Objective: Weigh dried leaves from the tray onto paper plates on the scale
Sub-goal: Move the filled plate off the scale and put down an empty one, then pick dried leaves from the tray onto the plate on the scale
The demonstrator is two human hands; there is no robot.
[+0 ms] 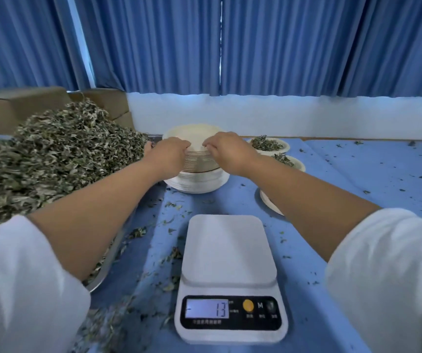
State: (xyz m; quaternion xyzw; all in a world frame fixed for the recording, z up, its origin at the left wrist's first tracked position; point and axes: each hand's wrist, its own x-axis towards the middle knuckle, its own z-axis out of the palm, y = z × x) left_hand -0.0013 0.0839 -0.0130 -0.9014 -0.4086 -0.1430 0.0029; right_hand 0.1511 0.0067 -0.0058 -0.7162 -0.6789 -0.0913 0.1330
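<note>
Plainly, the stack of paper plates [195,133] sits right under both hands. The plates look light, thin and tightly nested, so one will flex and may drag its neighbours up; the near rim is the place to peel it. The left hand [169,151] curls its fingers over that rim, seemingly steadying the stack, and the right hand [226,149] pinches the top edge beside it. Behind the hands, between the forearms, the kitchen scale [227,248] stands with a bare platform. Left of the left hand, crumbly dried leaves [59,154] overflow the metal tray [102,271]. Right of the right hand, filled plates [268,145] crowd close.
</note>
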